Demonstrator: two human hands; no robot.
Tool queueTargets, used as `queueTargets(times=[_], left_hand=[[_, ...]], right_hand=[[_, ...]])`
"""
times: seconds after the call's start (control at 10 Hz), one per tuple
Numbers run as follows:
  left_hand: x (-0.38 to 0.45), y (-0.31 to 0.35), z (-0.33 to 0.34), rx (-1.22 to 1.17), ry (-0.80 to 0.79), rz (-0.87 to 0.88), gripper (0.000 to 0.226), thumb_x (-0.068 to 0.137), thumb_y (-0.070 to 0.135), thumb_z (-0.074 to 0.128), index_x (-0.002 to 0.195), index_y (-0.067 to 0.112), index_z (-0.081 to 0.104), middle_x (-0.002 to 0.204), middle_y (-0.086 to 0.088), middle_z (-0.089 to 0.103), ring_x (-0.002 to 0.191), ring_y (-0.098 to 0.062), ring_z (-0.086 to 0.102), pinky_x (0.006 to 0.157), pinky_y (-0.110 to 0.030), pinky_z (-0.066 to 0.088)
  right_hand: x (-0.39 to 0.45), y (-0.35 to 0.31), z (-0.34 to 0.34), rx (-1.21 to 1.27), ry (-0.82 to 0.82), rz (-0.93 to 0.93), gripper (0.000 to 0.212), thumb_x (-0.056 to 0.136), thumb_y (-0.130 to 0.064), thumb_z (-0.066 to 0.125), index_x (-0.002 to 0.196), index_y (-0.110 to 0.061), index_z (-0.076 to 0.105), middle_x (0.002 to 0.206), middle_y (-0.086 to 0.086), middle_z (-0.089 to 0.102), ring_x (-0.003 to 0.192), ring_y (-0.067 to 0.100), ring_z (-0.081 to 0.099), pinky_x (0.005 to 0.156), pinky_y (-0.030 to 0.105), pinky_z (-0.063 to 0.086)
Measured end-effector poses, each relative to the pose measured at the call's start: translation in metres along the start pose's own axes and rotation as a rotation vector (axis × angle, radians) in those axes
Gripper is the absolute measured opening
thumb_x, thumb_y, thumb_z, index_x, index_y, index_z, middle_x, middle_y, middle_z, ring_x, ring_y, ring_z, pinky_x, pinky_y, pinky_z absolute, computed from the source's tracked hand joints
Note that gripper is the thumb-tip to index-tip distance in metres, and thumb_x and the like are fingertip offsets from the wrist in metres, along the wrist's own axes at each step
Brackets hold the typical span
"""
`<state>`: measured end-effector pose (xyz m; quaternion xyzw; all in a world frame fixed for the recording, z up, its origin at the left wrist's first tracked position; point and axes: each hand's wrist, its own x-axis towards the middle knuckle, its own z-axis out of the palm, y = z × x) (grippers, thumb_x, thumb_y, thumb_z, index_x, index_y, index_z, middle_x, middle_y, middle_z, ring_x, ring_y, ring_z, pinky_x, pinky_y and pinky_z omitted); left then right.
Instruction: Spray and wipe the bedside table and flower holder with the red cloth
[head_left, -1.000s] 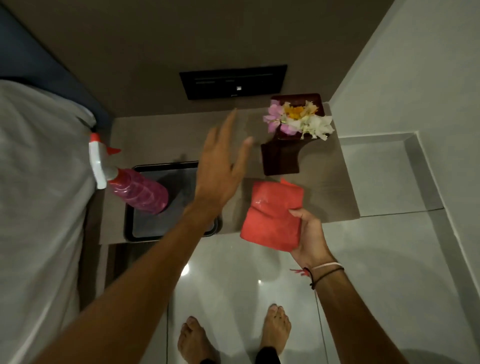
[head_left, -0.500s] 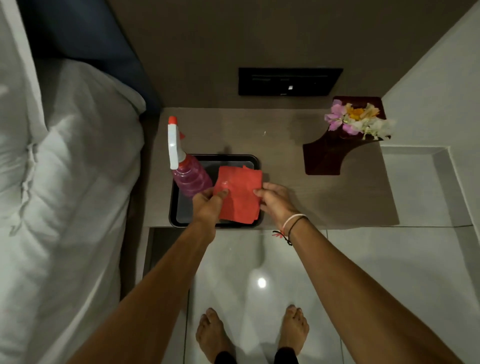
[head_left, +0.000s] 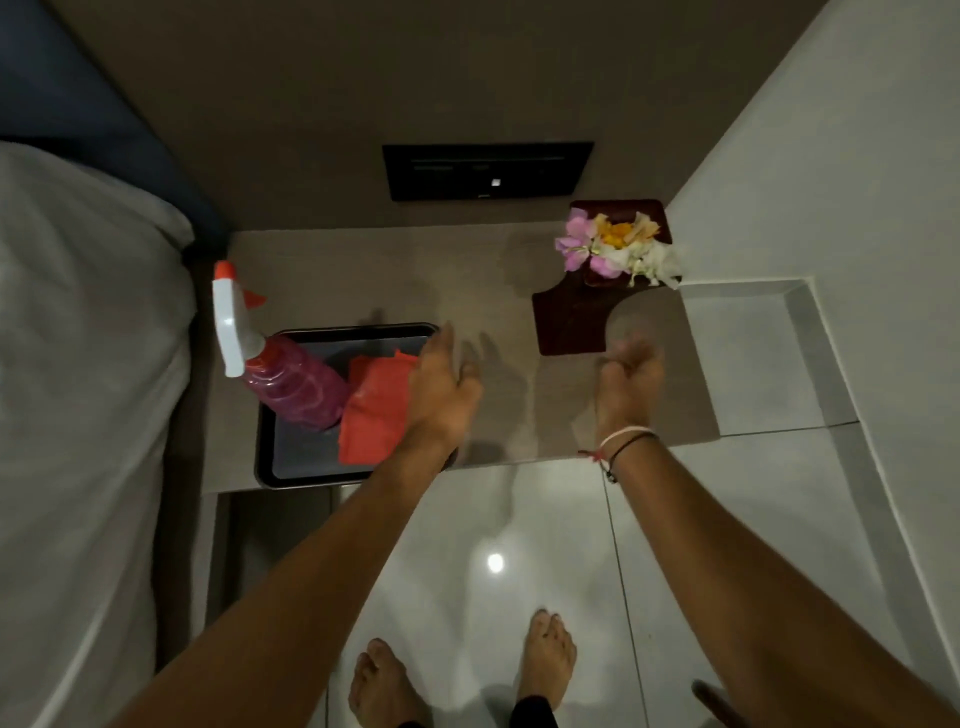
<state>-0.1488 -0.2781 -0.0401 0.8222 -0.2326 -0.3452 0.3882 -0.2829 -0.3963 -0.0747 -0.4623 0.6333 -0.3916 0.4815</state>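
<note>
Head view, looking down: the folded red cloth (head_left: 375, 410) lies in the dark rectangular metal tray (head_left: 291, 470) on the left part of the beige bedside table (head_left: 332, 275), touching the pink-filled plastic spray bottle with a white and orange trigger head (head_left: 270, 364), which stands in the same tray. The left hand (head_left: 441, 389) hangs over the tray's right edge just beside the cloth, fingers spread and grasping nothing. The right hand (head_left: 626, 374) hovers over bare tabletop further right, fingers loosely curled and blurred, with nothing in it; thin bracelets (head_left: 621, 441) circle its wrist. The dark brown wooden flower holder (head_left: 566, 322) sits at the table's back right corner, beyond the right hand and apart from it, carrying pink, white and yellow flowers (head_left: 613, 249). A white-covered bed (head_left: 78, 364) borders the table on the left, and bare feet (head_left: 550, 660) stand on the glossy tiled floor (head_left: 519, 519) below.
</note>
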Motion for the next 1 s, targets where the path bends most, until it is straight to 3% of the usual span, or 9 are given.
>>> queueTargets(times=[0.1,0.2,0.3,0.4,0.6,0.7,0.8,0.9,1.0], left_hand=[[0.021,0.040,0.038,-0.204,-0.192,-0.078,0.067,0.097,0.002,0.048,0.159,0.016,0.026,0.161,-0.007,0.040,0.146,-0.022,0.040,0.115,-0.023,0.033],[0.034,0.067,0.072,-0.271,-0.318,-0.086,0.063,0.094,-0.004,0.048,0.153,0.016,0.038,0.143,0.001,0.052,0.133,-0.015,0.050,0.100,-0.022,0.041],[0.039,0.082,0.098,-0.310,-0.301,-0.099,0.056,0.090,-0.009,0.046,0.143,0.010,0.052,0.134,-0.013,0.065,0.120,-0.023,0.061,0.089,-0.016,0.052],[0.040,0.087,0.110,-0.358,-0.265,-0.110,0.055,0.092,-0.010,0.043,0.143,0.010,0.050,0.137,-0.016,0.063,0.127,-0.027,0.059,0.107,-0.033,0.048],[0.048,0.091,0.119,-0.345,-0.266,-0.105,0.056,0.095,-0.008,0.039,0.146,0.013,0.046,0.140,-0.014,0.059,0.132,-0.027,0.053,0.110,-0.035,0.045],[0.051,0.097,0.126,-0.353,-0.278,-0.080,0.056,0.097,-0.004,0.042,0.149,0.015,0.044,0.142,-0.015,0.059,0.133,-0.028,0.054,0.116,-0.044,0.043],[0.046,0.099,0.124,-0.321,-0.320,-0.062,0.063,0.095,-0.006,0.045,0.152,0.021,0.038,0.143,-0.012,0.058,0.132,-0.027,0.054,0.115,-0.044,0.045],[0.037,0.099,0.101,-0.262,-0.314,-0.054,0.075,0.097,-0.002,0.045,0.160,0.027,0.016,0.148,-0.001,0.047,0.133,-0.023,0.049,0.109,-0.034,0.045],[0.022,0.105,0.056,-0.130,-0.246,0.014,0.081,0.098,-0.003,0.042,0.161,0.021,-0.002,0.162,-0.022,0.034,0.141,-0.039,0.044,0.116,-0.042,0.041]], right_hand=[[0.035,-0.015,-0.012,-0.108,-0.134,-0.020,0.042,0.094,0.012,0.038,0.136,0.011,0.042,0.103,0.023,0.053,0.094,0.033,0.055,0.083,0.026,0.049],[0.056,-0.020,-0.020,-0.207,-0.263,-0.013,0.041,0.090,0.010,0.040,0.131,0.009,0.045,0.123,0.038,0.056,0.114,0.050,0.053,0.076,0.038,0.049],[0.067,-0.020,-0.024,-0.182,-0.366,-0.009,0.042,0.087,0.013,0.042,0.126,0.002,0.053,0.116,0.022,0.064,0.109,0.034,0.063,0.087,0.037,0.052],[0.073,-0.018,-0.026,-0.147,-0.455,-0.009,0.045,0.089,0.016,0.042,0.121,-0.011,0.056,0.108,0.003,0.067,0.111,0.021,0.062,0.091,0.035,0.054],[0.094,-0.025,-0.024,-0.186,-0.531,0.054,0.043,0.093,0.014,0.042,0.118,-0.018,0.056,0.098,-0.014,0.062,0.100,0.009,0.060,0.098,0.039,0.050],[0.100,-0.034,-0.024,-0.227,-0.541,0.036,0.044,0.097,0.010,0.039,0.134,-0.010,0.054,0.104,-0.004,0.063,0.099,0.007,0.059,0.096,0.025,0.050],[0.095,-0.052,-0.035,-0.330,-0.571,0.010,0.054,0.091,0.013,0.042,0.141,-0.006,0.048,0.113,0.001,0.061,0.108,0.018,0.055,0.069,-0.002,0.046],[0.088,-0.065,-0.050,-0.331,-0.520,0.003,0.063,0.094,0.007,0.043,0.153,-0.012,0.036,0.148,0.011,0.051,0.133,0.031,0.050,0.110,0.033,0.046],[0.075,-0.093,-0.077,-0.420,-0.366,-0.085,0.067,0.093,0.006,0.045,0.156,-0.013,0.032,0.156,0.014,0.043,0.141,0.034,0.044,0.119,0.040,0.036]])
